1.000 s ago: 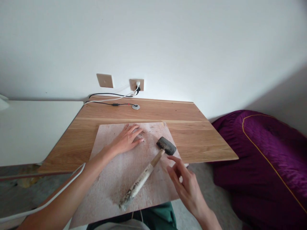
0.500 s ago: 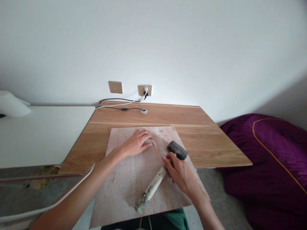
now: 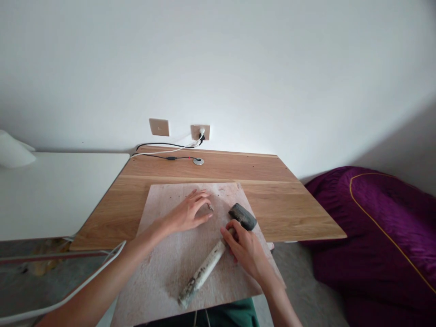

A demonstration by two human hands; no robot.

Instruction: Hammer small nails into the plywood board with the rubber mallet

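Note:
A pale wooden board (image 3: 160,268) lies in front of me, its far part on the wooden tabletop. My right hand (image 3: 247,250) is wrapped around the worn white handle of a mallet (image 3: 206,268), close up to its dark head. The mallet lies low over the board, handle end toward me, head at the board's right edge. My left hand (image 3: 189,212) rests on the far part of the board with thumb and fingers apart. Just by its fingertips is a small metal piece (image 3: 210,207), too small to name. Beyond that hand, several small dark spots mark the board.
Behind the board, the wooden tabletop (image 3: 286,206) reaches the wall, with cables (image 3: 163,157) running to a wall socket (image 3: 200,132). A white table (image 3: 57,195) adjoins on the left. At right stands a bulky purple fabric-covered thing (image 3: 330,218). A white strap (image 3: 78,290) crosses my left forearm.
My left thumb and fingers have spread further apart beside the small metal piece. My right hand keeps its hold on the mallet. The whole view has shifted slightly.

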